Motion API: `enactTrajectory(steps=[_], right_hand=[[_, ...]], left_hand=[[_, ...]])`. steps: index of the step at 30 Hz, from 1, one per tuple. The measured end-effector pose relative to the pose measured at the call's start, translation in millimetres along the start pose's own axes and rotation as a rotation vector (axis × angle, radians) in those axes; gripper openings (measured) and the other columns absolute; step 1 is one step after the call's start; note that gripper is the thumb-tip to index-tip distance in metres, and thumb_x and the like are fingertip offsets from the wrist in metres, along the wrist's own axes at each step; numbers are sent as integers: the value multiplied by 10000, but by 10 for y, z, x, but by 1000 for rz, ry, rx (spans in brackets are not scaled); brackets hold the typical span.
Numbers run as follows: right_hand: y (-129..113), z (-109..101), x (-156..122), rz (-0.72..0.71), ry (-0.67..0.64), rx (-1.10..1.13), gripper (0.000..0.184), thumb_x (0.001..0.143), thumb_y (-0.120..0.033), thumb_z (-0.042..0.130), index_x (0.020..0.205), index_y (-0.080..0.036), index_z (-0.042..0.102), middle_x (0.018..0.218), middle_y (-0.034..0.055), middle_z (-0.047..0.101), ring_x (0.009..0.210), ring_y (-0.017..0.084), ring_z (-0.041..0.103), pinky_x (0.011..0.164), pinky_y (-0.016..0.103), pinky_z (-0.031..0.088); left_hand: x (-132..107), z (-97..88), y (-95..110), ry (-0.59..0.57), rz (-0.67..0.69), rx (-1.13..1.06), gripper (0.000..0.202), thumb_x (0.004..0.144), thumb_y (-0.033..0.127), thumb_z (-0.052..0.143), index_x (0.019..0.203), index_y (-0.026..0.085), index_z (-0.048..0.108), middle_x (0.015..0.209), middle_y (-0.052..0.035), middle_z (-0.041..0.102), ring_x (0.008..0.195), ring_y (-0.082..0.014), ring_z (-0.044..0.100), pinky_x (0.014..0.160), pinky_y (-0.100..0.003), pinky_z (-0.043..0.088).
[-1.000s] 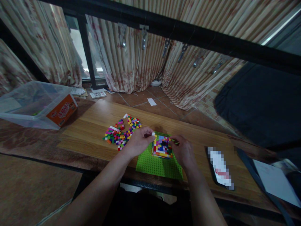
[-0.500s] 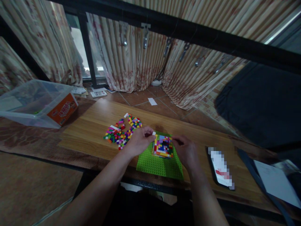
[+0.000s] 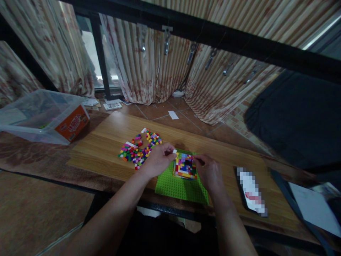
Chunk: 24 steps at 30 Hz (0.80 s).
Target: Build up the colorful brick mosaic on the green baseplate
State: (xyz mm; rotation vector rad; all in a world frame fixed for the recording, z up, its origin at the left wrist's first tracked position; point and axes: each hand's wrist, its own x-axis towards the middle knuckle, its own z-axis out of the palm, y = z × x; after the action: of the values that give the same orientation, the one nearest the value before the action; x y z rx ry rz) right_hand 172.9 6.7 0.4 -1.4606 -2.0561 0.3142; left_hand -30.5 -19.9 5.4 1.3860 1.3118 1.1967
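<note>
- Nearest, two bare forearms (image 3: 114,209) are stretching forward over the table's edge from a dark lap.
- A green baseplate (image 3: 181,193) is lying on the wooden board (image 3: 96,142), its studded near half showing.
- The build (image 3: 185,168), a squarish block of many-coloured bricks, is standing on the baseplate's far half, between the two hands.
- The left hand (image 3: 158,161) is curling in from the left, thumb and forefinger touching a small white brick (image 3: 174,151) at the build's far left corner; I cannot tell whether they are gripping it.
- The right hand (image 3: 210,171) is bending its fingers against the build's far right corner; they are hiding whatever may be between them, so I cannot tell if it is grasping anything.
- Right of that hand, well apart, a phone (image 3: 252,193) is lying on the board, its screen blurred out.
- Beyond the left hand, loose bricks (image 3: 132,155) are spreading in a heap, many-coloured and mostly small.
- At far left, a clear tub (image 3: 34,134) with an orange label is sitting beside the board.
- Farther off, a white slip (image 3: 173,115) is lying on the tiled floor.
- Behind everything, striped curtains (image 3: 149,71) are hanging in folds.
</note>
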Motion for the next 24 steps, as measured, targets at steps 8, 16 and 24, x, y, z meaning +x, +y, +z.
enactTrajectory(steps=[8,16,24], right_hand=[[10,3,10,58,26,70,280,858,-348,518,778,-185,731,820,78,701,699,200,624,696,332,472],[5,4,22,21,12,-11,253,851,-283,514,773,-174,729,816,93,680,761,223,626,730,342,467],[-46,59,32,-7,-17,-165,241,842,-195,501,802,-162,737,838,114,685,782,238,621,739,350,464]], left_hand=[[-5,-12,7,-3,6,23,22,765,182,591,749,168,594,696,7,624,662,-128,576,627,-254,431],[-8,-21,-17,0,20,47,20,763,192,593,756,175,602,702,9,638,665,-134,586,627,-261,439],[-14,-19,6,-1,17,76,25,768,169,578,761,172,602,708,-1,646,667,-136,588,629,-260,440]])
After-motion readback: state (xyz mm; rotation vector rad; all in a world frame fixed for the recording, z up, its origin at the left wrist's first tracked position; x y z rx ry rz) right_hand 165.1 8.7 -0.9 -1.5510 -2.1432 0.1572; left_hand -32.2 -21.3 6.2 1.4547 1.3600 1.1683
